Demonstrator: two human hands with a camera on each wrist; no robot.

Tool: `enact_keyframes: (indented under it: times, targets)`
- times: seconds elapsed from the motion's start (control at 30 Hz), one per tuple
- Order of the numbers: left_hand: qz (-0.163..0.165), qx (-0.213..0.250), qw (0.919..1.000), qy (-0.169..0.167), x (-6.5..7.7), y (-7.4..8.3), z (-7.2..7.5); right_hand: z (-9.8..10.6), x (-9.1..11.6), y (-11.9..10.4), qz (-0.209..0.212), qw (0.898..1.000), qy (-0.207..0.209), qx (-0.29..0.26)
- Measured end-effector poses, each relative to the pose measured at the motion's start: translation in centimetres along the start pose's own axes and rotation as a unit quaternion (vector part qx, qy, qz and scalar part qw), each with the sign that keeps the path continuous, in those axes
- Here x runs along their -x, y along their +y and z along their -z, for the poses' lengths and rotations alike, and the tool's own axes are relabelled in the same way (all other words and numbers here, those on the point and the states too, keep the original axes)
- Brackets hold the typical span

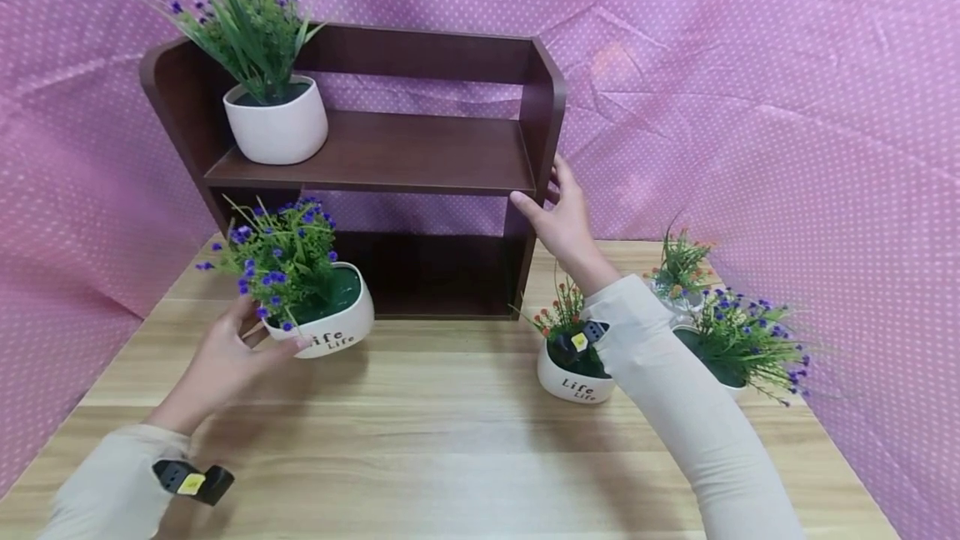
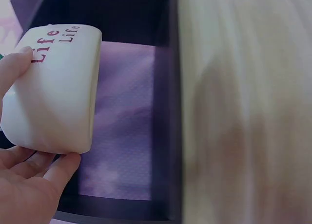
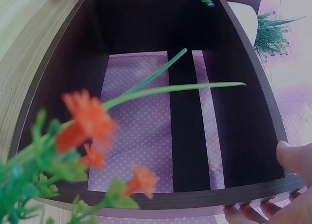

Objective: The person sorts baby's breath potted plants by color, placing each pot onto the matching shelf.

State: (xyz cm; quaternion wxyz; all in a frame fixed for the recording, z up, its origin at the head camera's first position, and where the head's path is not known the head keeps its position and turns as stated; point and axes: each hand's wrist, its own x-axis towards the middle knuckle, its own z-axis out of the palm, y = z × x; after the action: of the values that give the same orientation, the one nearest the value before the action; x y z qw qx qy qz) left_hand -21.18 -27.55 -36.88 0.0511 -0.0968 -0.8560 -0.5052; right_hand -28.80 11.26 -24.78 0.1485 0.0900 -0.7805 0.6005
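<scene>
My left hand [image 1: 232, 357] grips a white flowerpot [image 1: 337, 325] of purple flowers, thumb on the front by the "Life" lettering and fingers round its far side. In the left wrist view the pot [image 2: 53, 92] appears sideways, held between thumb and fingertips, in front of the shelf's lower opening. The dark brown two-tier shelf [image 1: 427, 152] stands at the back of the table. At its right side panel, my right hand [image 1: 566, 219] holds the edge, thumb in front at the middle board and fingers behind. The right wrist view shows the thumb and fingers [image 3: 287, 158] on that panel.
Another white pot [image 1: 277, 127] with purple flowers and long grass sits on the upper tier's left. Under my right forearm stands an orange-flowered pot [image 1: 573, 382]. Further right are a purple-flowered plant [image 1: 750, 340] and an orange-flowered plant [image 1: 681, 269]. Pink dotted cloth [image 1: 750, 107] hangs behind.
</scene>
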Motion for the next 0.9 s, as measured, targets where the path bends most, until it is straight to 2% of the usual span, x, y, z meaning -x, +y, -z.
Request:
enact_keyframes:
  times: [0.13, 0.5, 0.7, 0.9]
  targets:
    - [-0.02, -0.021, 0.9994, 0.019, -0.2, 1.2, 0.6, 0.0, 0.0, 0.0, 0.003, 1.0, 0.002, 0.004]
    - [-0.016, -0.038, 0.999, 0.018, 0.0, 4.2, 2.1, 0.0, 0.3, -0.1, 0.001, 1.0, 0.002, 0.016]
    - [-0.053, -0.028, 0.9971, 0.046, -0.3, 6.0, 2.9, -0.1, 0.3, -0.2, -0.001, 1.0, 0.004, 0.017]
    - [-0.101, -0.028, 0.9908, 0.085, -0.7, 7.9, 3.5, -0.1, 0.4, -0.3, -0.003, 1.0, 0.006, 0.014]
